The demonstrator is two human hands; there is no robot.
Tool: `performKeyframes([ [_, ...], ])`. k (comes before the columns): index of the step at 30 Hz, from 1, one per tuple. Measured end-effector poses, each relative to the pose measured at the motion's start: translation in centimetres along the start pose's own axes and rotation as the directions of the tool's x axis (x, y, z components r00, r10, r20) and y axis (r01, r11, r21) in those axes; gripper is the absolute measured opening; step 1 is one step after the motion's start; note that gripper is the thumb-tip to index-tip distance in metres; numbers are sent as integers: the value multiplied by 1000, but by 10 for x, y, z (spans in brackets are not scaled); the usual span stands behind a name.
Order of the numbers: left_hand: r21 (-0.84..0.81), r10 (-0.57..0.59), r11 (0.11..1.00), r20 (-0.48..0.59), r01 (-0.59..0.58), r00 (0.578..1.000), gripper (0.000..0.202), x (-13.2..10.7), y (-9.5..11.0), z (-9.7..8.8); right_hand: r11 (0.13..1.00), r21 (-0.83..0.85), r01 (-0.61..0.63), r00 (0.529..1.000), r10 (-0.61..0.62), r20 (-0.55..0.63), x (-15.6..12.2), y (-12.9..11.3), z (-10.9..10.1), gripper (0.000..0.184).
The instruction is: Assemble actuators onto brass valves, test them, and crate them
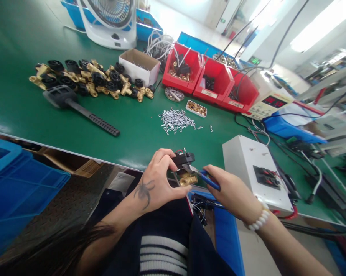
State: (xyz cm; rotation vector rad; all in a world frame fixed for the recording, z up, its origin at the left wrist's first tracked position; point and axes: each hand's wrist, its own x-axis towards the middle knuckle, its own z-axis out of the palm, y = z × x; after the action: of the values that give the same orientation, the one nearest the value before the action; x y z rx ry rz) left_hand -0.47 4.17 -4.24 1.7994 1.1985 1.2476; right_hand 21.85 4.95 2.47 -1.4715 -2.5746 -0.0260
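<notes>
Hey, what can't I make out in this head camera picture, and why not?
All in the head view:
What exactly the pliers bite on the black-and-brass fitting: too small and dark.
Some left hand fingertips: hidden behind that fitting.
Fan top: cut off by the upper edge.
Display digits: blurred.
Bin label text: too small.

I see blue handles on the pliers (pixel 210 181) and black above golden brass on the valve (pixel 184 158). The tabletop (pixel 138 142) is green, the heaped clips (pixel 175 120) silver, the bins (pixel 223 98) red, the fan (pixel 115 40) white. Pale stripes cross the dark navy clothing (pixel 163 230); the bracelet (pixel 259 221) is white.
</notes>
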Motion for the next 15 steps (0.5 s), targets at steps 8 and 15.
performKeyframes([
  [8,-4,5,1000,0,-5,1000,40,0,0,0,1000,2,-27,923,26,-384,-2,-3,0,15],
  [15,-14,-2,1000,-14,1,1000,39,0,-1,1,998,45,-47,929,60,-364,-1,2,1,16],
])
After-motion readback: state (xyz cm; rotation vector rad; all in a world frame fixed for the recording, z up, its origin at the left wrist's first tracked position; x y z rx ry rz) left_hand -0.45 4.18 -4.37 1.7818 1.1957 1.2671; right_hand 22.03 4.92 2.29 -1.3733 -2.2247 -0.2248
